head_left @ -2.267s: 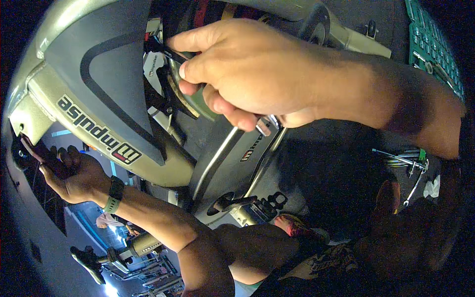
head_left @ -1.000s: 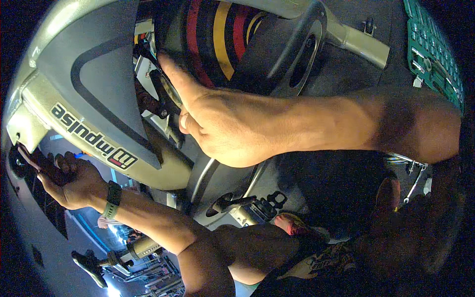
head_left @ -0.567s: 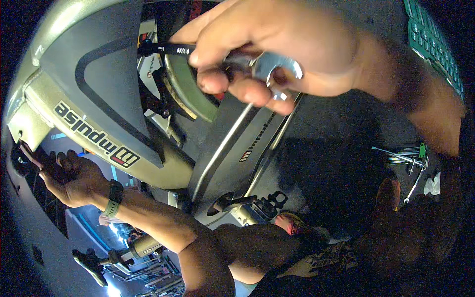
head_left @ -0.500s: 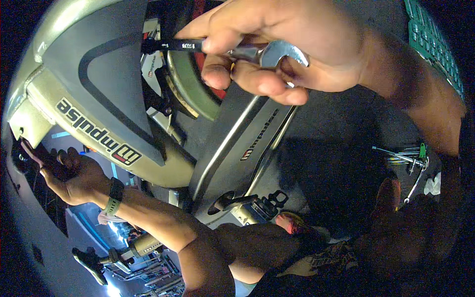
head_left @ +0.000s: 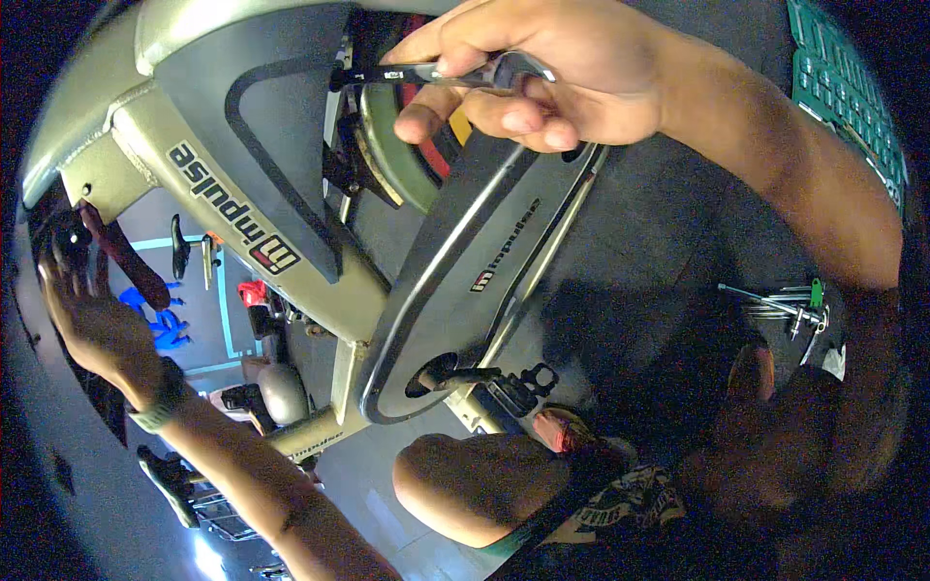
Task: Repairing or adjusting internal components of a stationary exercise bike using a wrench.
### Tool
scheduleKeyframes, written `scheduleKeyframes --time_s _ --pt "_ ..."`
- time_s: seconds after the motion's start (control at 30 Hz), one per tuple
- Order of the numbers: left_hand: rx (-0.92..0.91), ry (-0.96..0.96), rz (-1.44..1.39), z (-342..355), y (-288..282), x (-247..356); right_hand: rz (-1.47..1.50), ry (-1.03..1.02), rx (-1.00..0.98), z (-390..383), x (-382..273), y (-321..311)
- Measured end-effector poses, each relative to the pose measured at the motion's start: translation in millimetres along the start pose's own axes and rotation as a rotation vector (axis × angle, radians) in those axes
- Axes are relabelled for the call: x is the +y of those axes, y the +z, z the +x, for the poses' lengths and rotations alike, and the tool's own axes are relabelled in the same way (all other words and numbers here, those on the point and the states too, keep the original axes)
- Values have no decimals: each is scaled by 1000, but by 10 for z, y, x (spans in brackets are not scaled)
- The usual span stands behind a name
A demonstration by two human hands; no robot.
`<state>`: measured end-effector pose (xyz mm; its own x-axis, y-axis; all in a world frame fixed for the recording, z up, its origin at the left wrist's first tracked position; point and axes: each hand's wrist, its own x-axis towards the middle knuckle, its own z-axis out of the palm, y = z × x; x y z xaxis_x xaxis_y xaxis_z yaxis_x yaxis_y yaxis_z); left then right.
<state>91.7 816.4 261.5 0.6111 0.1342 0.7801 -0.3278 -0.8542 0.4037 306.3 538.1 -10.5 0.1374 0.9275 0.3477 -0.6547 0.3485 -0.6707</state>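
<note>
My right hand (head_left: pixel 572 77), at the top, is closed on a combination wrench (head_left: pixel 417 75). The wrench's shiny open jaw lies over my palm, and its dark far end reaches the edge of the grey cover on an exercise bike (head_left: pixel 223 203). Whether that end sits on a bolt, I cannot tell. At the left rim, my left hand (head_left: pixel 102 324) has its fingers up around a black part (head_left: pixel 70 232) below the end of the bike's frame; shadow hides part of the grip. Beside that hand hangs a dark reddish, elongated piece (head_left: pixel 131 261).
A green tool case (head_left: pixel 843 107) lies at the upper right. Loose tools, among them hex keys (head_left: pixel 794 305), lie on the dark floor at the right. The bike's pedal (head_left: pixel 528 382) sticks out near my bent knee (head_left: pixel 475 484). Other gym equipment (head_left: pixel 174 484) stands at the lower left.
My right hand and the wrench have shifted up and left in view. My left hand has moved farther left, its fingers now up at the black part. The bike appears shifted right.
</note>
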Motion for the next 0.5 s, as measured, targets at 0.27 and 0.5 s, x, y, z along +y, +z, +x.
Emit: scheduleKeyframes --time_s 0.27,0.5 --pt "-84 473 1144 561 -268 -310 -78 -10 -13 24 143 64" --pt "-152 244 738 723 -474 -397 -155 -174 180 25 280 241"
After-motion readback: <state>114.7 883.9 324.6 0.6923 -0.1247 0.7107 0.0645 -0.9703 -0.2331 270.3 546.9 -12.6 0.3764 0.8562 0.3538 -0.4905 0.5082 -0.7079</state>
